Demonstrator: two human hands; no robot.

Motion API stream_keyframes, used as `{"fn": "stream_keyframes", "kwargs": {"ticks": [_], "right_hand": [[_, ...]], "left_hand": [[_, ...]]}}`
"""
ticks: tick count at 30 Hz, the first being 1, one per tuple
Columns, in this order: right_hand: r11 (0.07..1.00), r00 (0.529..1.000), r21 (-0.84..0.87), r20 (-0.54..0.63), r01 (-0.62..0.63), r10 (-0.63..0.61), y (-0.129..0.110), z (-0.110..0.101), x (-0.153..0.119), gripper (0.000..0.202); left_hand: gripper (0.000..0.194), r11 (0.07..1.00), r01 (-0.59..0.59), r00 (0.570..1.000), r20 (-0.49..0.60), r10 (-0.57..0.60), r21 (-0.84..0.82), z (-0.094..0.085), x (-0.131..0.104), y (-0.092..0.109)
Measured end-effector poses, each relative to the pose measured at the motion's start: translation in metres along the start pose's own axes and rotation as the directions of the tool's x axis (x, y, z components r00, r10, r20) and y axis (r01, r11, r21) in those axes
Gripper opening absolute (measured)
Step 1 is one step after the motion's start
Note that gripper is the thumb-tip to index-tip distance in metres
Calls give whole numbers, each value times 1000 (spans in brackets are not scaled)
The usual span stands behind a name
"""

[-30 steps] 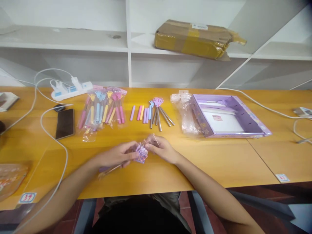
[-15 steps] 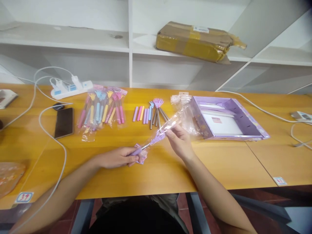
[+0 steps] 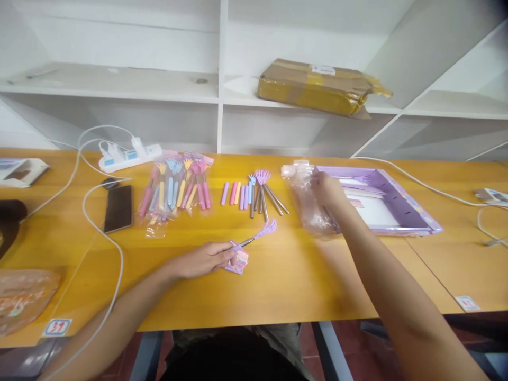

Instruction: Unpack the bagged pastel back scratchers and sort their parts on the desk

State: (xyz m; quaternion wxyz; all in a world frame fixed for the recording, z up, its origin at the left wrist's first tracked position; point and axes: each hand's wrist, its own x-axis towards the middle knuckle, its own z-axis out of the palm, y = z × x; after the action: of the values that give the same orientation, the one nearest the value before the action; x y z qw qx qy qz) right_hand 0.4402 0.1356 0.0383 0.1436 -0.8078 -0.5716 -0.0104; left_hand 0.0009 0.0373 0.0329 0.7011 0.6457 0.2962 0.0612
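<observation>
My left hand (image 3: 210, 259) is closed round the lilac handle of a small telescopic back scratcher (image 3: 265, 228), its claw head pointing up and right. A pink-and-purple printed card (image 3: 238, 261) shows under my left fingers. At the purple box's left wall, my right hand (image 3: 327, 190) is curled over the clear plastic bags (image 3: 309, 203), with thin plastic at its fingers, which are mostly hidden. In the middle lie bare metal-stemmed scratchers with purple and blue heads (image 3: 262, 176) and several loose coloured handle sleeves (image 3: 235, 194).
Bagged scratchers (image 3: 174, 185) lie left of the middle, beside a phone (image 3: 119, 208) and a white power strip (image 3: 129, 156) with trailing cables. The open purple box (image 3: 431, 230) holds white inserts and a purple scratcher. A taped carton (image 3: 305, 87) rests on the shelf behind.
My right hand has moved right, from the scratcher's head to the clear bags by the box. The clear plastic around the scratcher is gone; my left hand still holds it.
</observation>
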Motion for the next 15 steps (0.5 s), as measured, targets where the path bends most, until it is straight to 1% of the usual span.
{"fn": "stream_keyframes", "kwargs": {"ticks": [2, 3, 5, 6, 8, 9, 10, 11, 12, 13, 14, 15], "right_hand": [[991, 998, -132, 67, 11, -2, -4, 9, 2, 41], [984, 996, -177, 83, 23, -8, -6, 11, 2, 44], [968, 997, -244, 69, 51, -35, -11, 10, 1, 46], [966, 998, -251, 42, 56, -47, -14, 7, -1, 45], [982, 996, -176, -53, 63, -73, -24, -4, -12, 38], [992, 992, -84, -86, 90, -97, -32, -10, -23, 33], [988, 986, 39, -82, 149, -146, -41, -16, -37, 27], [955, 974, 191, -22, 226, -225, -51, -20, -56, 21], [880, 929, 371, 100, 297, -355, -63, -23, -78, 20], [769, 819, 550, 241, 328, -521, -76, -24, -101, 24], [656, 683, 699, 333, 285, -651, -89, -23, -126, 32], [556, 575, 808, 365, 195, -733, -102, -20, -151, 38]], "left_hand": [[53, 1000, -6, 1000, -23, 6, -14, -1, 1, -4], [53, 1000, -10, 999, -31, 9, -29, -1, 2, -6], [52, 998, -9, 999, -43, 7, -64, -1, 3, -9], [52, 997, -9, 999, -53, 5, -80, -1, 4, -10], [51, 996, -25, 995, -97, 17, -81, 0, 4, -10], [50, 997, -47, 991, -128, 40, -54, 1, 4, -8], [50, 997, -73, 985, -160, 72, -3, 2, 3, -6], [48, 993, -96, 976, -188, 108, 76, 3, 2, -5], [47, 978, -107, 968, -207, 144, 180, 5, 1, -3], [45, 949, -105, 960, -218, 175, 298, 8, 0, -2], [42, 903, -97, 955, -216, 203, 419, 11, 0, -2], [40, 840, -92, 951, -204, 234, 535, 14, 0, -4]]}}
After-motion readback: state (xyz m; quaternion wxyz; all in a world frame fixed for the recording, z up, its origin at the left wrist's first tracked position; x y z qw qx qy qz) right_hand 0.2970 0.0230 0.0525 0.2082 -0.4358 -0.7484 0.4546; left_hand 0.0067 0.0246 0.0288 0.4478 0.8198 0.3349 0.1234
